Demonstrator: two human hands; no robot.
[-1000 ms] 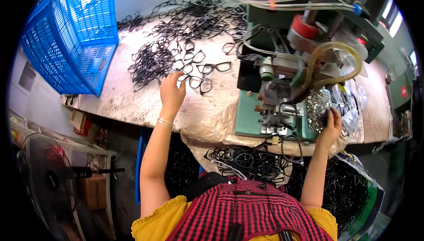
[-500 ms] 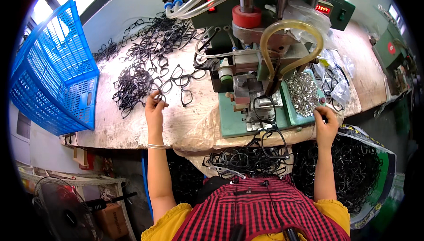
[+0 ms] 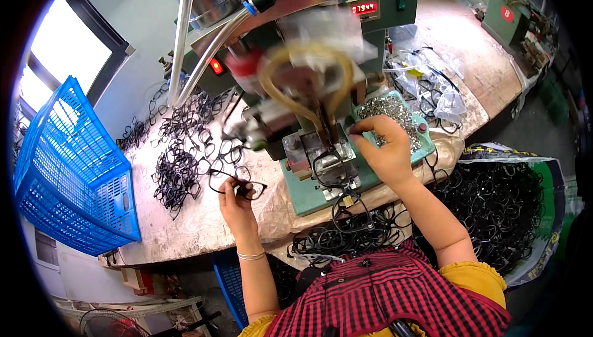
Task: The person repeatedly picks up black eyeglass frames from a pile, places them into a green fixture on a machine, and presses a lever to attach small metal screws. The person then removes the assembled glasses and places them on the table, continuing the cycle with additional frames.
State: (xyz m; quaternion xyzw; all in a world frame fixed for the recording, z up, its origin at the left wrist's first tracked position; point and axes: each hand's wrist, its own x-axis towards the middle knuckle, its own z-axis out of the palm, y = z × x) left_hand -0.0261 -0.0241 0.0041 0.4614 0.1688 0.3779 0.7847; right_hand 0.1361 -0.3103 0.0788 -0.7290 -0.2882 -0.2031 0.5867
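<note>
Near pile (image 3: 377,232): lying black and tangled just below the bench edge, in front of the checked apron (image 3: 370,281).
Sack (image 3: 551,192): standing open at the near right, holding many black frames.
Left hand (image 3: 238,210): pinching one pair of glasses (image 3: 250,183) between thumb and fingers, over the near left of the bench (image 3: 207,226).
Long axis of those glasses: running left to right, the right end tilting slightly nearer; lying to the left of the machine.
Second pair of glasses (image 3: 330,185): sitting at the machine's front, running roughly near to far, with the near lens overhanging the bench edge; lying between both hands, nearer the right one.
Right hand (image 3: 389,155): hovering over the tray's near left side, just right of that second pair, holding thumb and forefinger close together; cannot tell about anything pinched there.
Tray (image 3: 427,147): lying partly under the right hand, holding small shiny metal bits (image 3: 395,112).
Machine (image 3: 302,155): standing beyond the second pair, blurring in its upper parts.
Heap of frames (image 3: 176,176): lying beyond the left hand, toward the far left.
Blue basket (image 3: 74,170): standing at the left end.
</note>
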